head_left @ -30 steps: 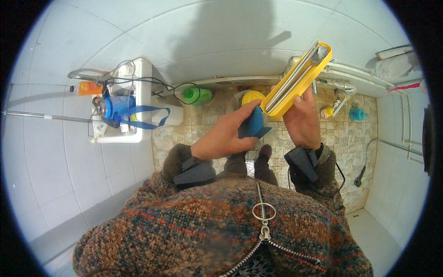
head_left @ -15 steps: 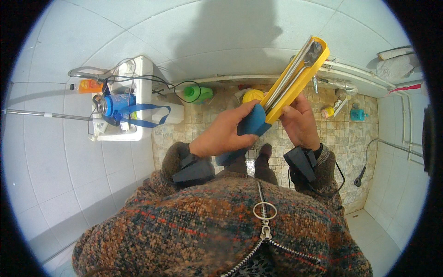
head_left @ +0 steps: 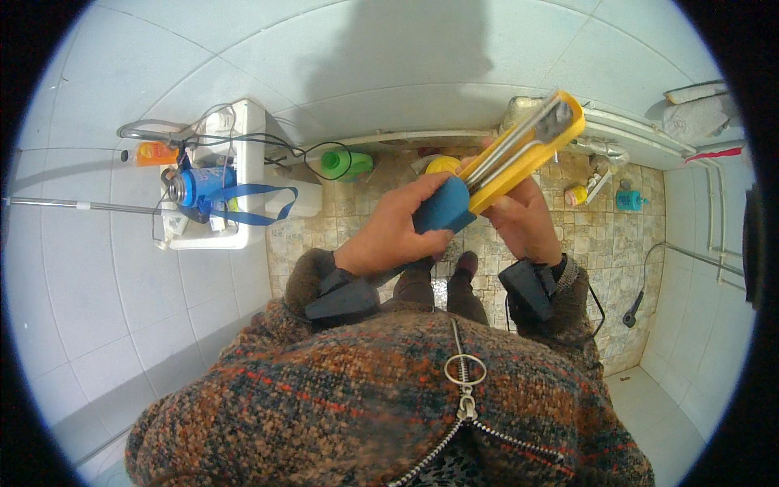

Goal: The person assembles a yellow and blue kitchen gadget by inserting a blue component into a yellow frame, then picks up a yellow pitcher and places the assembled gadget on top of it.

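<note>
Both my hands hold a slim cutlery case in front of me, tilted with its far end up and to the right. My left hand (head_left: 383, 226) is closed round its blue end piece (head_left: 442, 206), thumb below and fingers above. Against the underside and side of the yellow tray (head_left: 526, 171), my right hand (head_left: 529, 227) has its fingers curled. Inside the open tray lie a metal spoon (head_left: 556, 124), bowl at the far end, and thin metal sticks (head_left: 513, 143) that look like chopsticks. Their near ends are hidden by the blue piece.
To the left, a white basin (head_left: 255, 162) carries a blue bottle (head_left: 203, 185) with a strap, an orange bottle (head_left: 154, 152) and black cables. A green bottle (head_left: 345, 164), a yellow lid (head_left: 443, 165) and a teal container (head_left: 628, 201) stand lower. White pipes (head_left: 641, 140) run along the wall.
The case's far end has dipped and shifted slightly right. My right hand has moved a little with it, and my left hand keeps its grip on the blue end.
</note>
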A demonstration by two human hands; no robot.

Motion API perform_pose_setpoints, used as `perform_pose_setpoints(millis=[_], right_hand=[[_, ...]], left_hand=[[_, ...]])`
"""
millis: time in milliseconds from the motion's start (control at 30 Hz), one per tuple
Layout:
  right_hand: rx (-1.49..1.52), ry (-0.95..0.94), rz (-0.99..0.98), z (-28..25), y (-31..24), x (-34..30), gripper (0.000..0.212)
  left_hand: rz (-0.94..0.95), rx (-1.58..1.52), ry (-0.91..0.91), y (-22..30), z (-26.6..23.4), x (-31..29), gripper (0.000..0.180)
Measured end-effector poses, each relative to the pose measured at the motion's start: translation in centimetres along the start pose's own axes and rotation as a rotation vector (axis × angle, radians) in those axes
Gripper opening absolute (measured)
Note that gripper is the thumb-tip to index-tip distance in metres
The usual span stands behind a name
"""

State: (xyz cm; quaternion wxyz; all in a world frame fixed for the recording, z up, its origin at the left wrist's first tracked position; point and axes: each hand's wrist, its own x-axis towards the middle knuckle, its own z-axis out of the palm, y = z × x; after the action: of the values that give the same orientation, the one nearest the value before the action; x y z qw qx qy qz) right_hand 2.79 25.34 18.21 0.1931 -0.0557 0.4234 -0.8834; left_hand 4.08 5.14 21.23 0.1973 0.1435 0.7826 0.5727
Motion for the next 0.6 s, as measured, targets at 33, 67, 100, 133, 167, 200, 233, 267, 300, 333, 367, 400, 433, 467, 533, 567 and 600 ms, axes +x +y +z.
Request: perform_pose_setpoints(millis=[33, 67, 100, 133, 167, 200, 233, 267, 300, 333, 367, 400, 433, 467, 533, 567, 600], right_hand=[[0.010, -0.037, 0.007, -0.2, -0.4, 0.2, 0.064], [0.085, -0.008, -0.032, -0.4, -0.8, 0.4, 0.061], [0.170, 0.004, -0.079, -0.7, -1.3, 0.7, 0.058], [0.235, 0.091, -0.104, -0.8, -1.5, 1.0, 0.056], [0.251, 0.153, -0.137, -1.0, -1.9, 1.1, 0.048], [0.240, 0.169, -0.138, -1.0, -2.0, 1.2, 0.047], [0.213, 0.216, -0.131, -1.1, -2.1, 1.3, 0.046], [0.218, 0.207, -0.140, -1.0, -2.1, 1.4, 0.044], [0.175, 0.275, -0.121, -0.8, -1.9, 1.5, 0.044], [0.164, 0.288, -0.117, -0.6, -1.7, 1.5, 0.044], [0.156, 0.298, -0.124, -0.3, -1.3, 1.6, 0.044], [0.112, 0.293, -0.076, 0.1, -0.7, 1.5, 0.045], [0.072, 0.286, -0.037, 0.7, 0.1, 1.3, 0.046], [0.031, 0.279, 0.001, 1.2, 0.8, 1.1, 0.047], [0.018, 0.235, -0.009, 1.6, 1.4, 0.9, 0.048], [0.012, 0.214, -0.014, 1.6, 1.4, 0.9, 0.049], [0.010, 0.224, -0.071, 1.5, 1.2, 1.0, 0.049]], left_hand=[[0.010, 0.035, -0.006, -0.1, -0.1, 0.0, 0.065], [0.020, 0.070, -0.013, -0.2, -0.1, -0.1, 0.065], [0.015, 0.063, -0.015, -0.3, -0.1, 0.0, 0.065], [0.009, 0.056, -0.017, -0.4, 0.0, 0.0, 0.065], [0.003, 0.049, -0.018, -0.5, 0.0, 0.0, 0.066], [0.010, 0.056, -0.024, -0.5, 0.1, 0.0, 0.066], [0.017, 0.064, -0.031, -0.5, 0.1, 0.0, 0.066], [0.024, 0.072, -0.038, -0.5, 0.2, 0.1, 0.066], [0.023, 0.068, -0.037, -0.5, 0.2, 0.2, 0.066], [0.022, 0.064, -0.036, -0.5, 0.3, 0.3, 0.066], [0.021, 0.060, -0.034, -0.5, 0.3, 0.4, 0.066], [0.034, 0.068, -0.023, -0.4, 0.4, 0.4, 0.066], [0.046, 0.076, -0.012, -0.5, 0.6, 0.5, 0.066], [0.078, 0.087, 0.002, -0.5, 0.8, 0.6, 0.066], [0.033, 0.067, -0.008, -0.7, 0.8, 0.7, 0.066], [0.015, 0.063, -0.012, -0.8, 0.8, 0.7, 0.067], [0.029, 0.071, -0.005, -0.9, 0.7, 0.7, 0.066]])
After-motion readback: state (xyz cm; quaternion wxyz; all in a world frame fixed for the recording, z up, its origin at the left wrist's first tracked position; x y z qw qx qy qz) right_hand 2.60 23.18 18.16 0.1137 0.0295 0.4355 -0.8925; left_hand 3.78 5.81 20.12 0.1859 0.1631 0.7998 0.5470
